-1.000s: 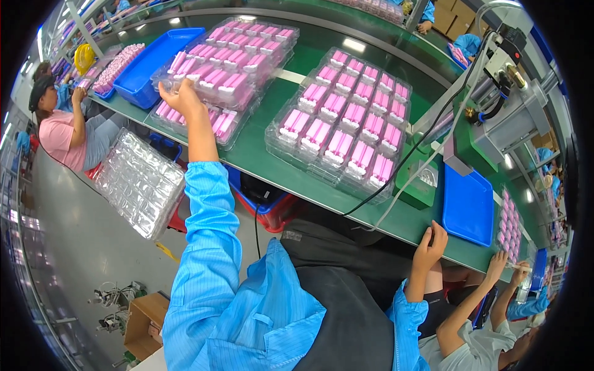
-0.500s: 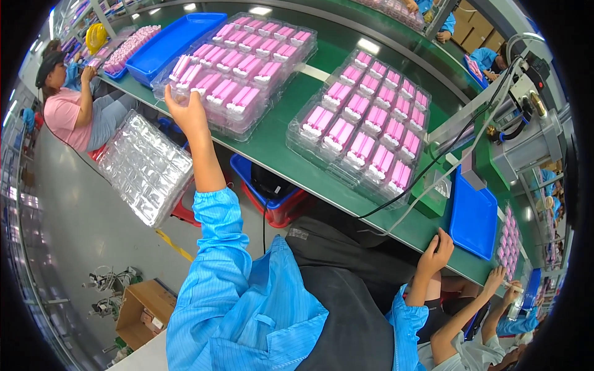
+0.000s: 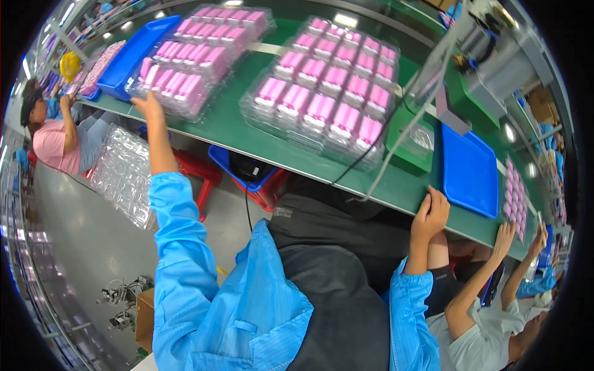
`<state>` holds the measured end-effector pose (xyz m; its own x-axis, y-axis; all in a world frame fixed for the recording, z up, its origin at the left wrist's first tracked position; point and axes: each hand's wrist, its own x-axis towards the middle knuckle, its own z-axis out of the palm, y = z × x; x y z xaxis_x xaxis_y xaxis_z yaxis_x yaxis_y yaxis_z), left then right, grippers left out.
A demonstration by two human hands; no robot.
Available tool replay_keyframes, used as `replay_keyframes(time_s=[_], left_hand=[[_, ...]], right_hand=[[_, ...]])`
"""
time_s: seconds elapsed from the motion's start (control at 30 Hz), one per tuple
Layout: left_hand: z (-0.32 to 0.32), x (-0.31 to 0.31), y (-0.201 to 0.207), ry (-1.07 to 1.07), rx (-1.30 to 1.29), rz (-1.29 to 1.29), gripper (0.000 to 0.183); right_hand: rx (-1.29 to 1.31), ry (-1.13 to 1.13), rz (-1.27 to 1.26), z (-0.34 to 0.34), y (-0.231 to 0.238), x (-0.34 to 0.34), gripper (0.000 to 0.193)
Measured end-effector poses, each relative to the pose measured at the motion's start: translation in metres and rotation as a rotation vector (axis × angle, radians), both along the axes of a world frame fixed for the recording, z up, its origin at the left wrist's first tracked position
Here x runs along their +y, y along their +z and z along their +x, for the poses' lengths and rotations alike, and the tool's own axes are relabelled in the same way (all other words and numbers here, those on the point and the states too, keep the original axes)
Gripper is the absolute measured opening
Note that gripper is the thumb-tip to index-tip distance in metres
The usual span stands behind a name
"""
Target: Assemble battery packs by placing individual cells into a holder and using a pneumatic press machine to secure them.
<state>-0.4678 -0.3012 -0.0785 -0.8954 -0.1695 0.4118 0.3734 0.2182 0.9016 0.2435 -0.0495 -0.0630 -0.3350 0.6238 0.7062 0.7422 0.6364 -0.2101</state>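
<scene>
At the near left corner of the left stack of clear plastic trays [image 3: 213,99], my left hand [image 3: 150,107] has its thumb and fingers apart, against the tray's edge. Slight blur hides how firmly they touch. Pink blocks with white ends fill the top tray's rows. A second clear tray stack [image 3: 281,131], also filled with pink blocks, lies on the green table [image 3: 223,139] in front of me. My right hand [image 3: 431,213] rests at the table's near edge, its fingers slightly bent and holding nothing, beside a shallow blue tray [image 3: 468,170].
Black and grey cables hang before a grey machine [image 3: 507,68] at right. A green box [image 3: 411,154] stands beneath them. Blue trays [image 3: 136,59] lie at far left. Empty clear trays [image 3: 124,176] sit below the table, near a red stool [image 3: 201,176]. Co-workers sit on both sides.
The whole view has shifted, so the tray stacks appear farther left and higher. My left hand stays at the same tray corner; my right hand stays at the table edge.
</scene>
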Motion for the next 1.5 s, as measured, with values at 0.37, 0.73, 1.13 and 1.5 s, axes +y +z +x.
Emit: replay_keyframes(time_s=[0.37, 0.73, 1.13, 1.5], left_hand=[[0.338, 0.158, 0.118, -0.96, 0.384, -0.608, 0.04], [0.348, 0.183, 0.141, -0.598, 0.512, -1.426, 0.042], [0.443, 0.288, 0.123, -1.471, -0.123, -0.387, 0.035], [0.477, 0.319, 0.097, -1.626, 0.159, -0.516, 0.036]], right_hand=[[0.047, -0.004, 0.038, 0.011, -0.001, -0.002, 0.02], [0.087, 0.051, 0.002, 0.025, 0.001, 0.0, 0.023], [0.163, 0.153, -0.077, 0.029, 0.009, 0.001, 0.023], [0.521, 0.411, -0.328, -0.007, 0.077, 0.05, 0.027]])
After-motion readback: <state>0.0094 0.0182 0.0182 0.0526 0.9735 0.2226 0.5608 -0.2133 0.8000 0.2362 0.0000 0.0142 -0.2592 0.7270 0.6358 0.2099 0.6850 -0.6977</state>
